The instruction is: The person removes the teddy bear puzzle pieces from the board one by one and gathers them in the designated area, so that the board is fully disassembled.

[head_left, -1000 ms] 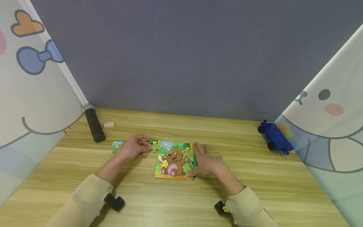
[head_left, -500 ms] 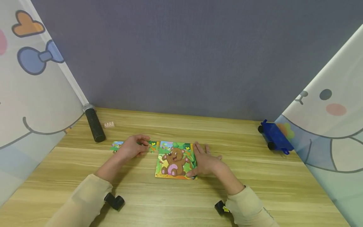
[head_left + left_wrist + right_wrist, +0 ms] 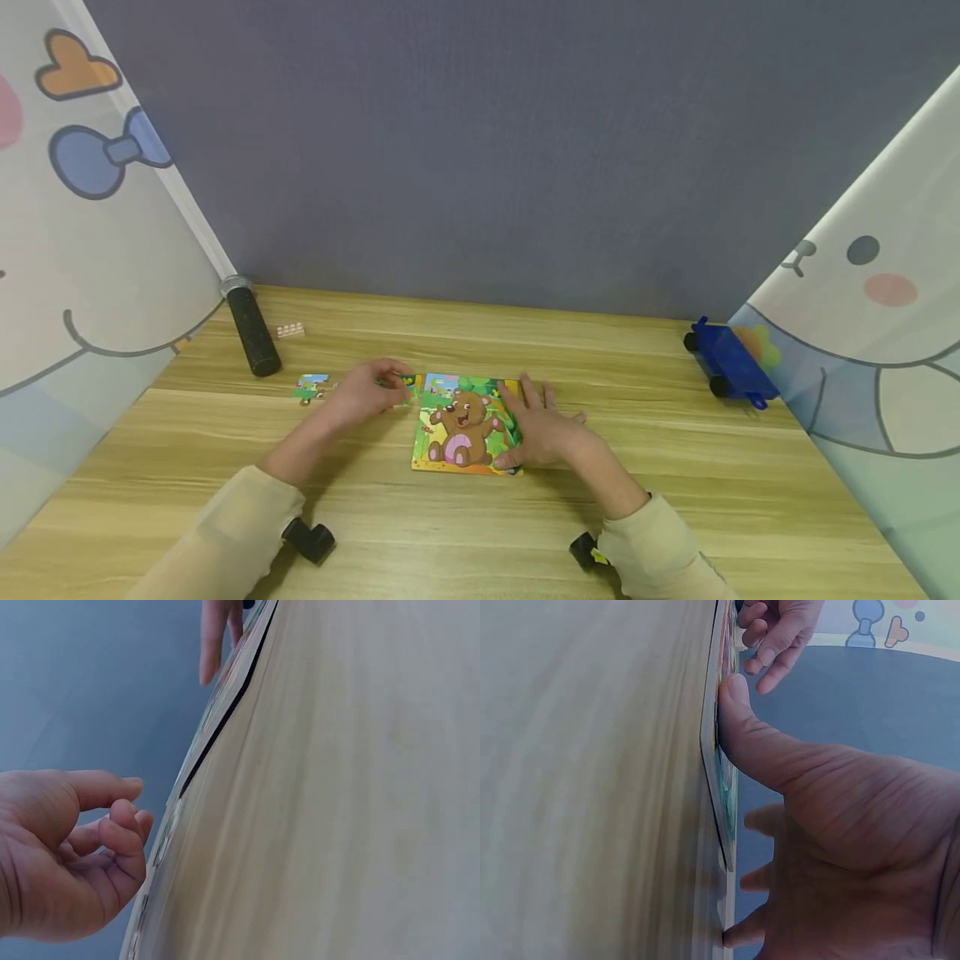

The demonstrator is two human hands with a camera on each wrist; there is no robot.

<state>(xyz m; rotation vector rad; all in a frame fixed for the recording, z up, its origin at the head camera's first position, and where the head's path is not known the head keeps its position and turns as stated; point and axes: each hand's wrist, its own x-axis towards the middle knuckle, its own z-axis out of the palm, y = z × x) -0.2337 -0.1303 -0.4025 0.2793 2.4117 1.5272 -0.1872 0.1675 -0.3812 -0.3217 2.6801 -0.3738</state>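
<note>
Small play corner or play booth, by the look of it; can't tell whether it sits in a home, nursery or studio. Plain grey-blue panel (image 3: pixel 480 167) across the back. Cartoon-printed sheets on both sides: blue bow (image 3: pixel 112 152) on the left sheet (image 3: pixel 127 267), pink-cheeked animal on the right sheet (image 3: pixel 918 200). Wood-grain surface (image 3: pixel 450 533) between. Kids' stuff on it: bear puzzle (image 3: pixel 463 427), blue toy car (image 3: pixel 731 362) far right, pale toy brick (image 3: pixel 290 330) and black microphone (image 3: pixel 253 332) far left.

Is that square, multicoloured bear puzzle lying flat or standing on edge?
Lying flat: the bear puzzle is picture-up on the pale wooden table, and both wrist views show it low along the wood.
</note>
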